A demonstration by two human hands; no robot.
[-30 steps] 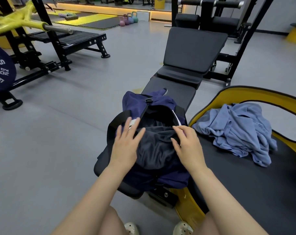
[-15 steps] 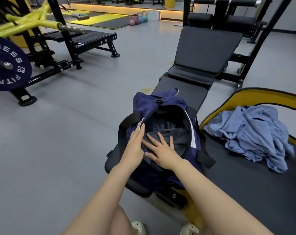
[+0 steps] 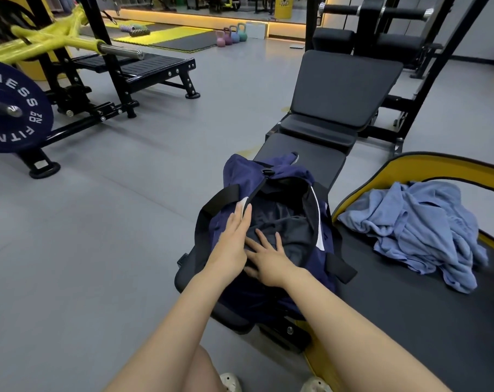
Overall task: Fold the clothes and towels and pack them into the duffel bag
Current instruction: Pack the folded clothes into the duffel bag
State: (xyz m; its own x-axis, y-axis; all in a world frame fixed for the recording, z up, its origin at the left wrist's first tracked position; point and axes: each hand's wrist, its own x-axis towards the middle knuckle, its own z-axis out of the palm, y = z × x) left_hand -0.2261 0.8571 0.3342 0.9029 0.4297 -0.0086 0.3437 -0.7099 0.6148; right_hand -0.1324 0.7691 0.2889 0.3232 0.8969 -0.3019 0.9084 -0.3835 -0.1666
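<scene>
My right hand point(image 3: 271, 260) presses flat, fingers spread wide, on the dark garment point(image 3: 285, 230) inside the open navy duffel bag point(image 3: 271, 176) on the table point(image 3: 305, 154) — left hand point(image 3: 233, 236) straight-fingered against its rim — a weight plate point(image 3: 12, 108) reading "FITNESS" partly visible nearby.

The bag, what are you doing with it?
A person is packing a navy duffel bag that sits on a black gym bench. The right hand lies flat on a dark piece of clothing inside the open bag, pressing it down. The left hand, fingers straight, rests along the bag's near edge. A crumpled blue towel lies unfolded on the black mat to the right, not yet packed.
</scene>
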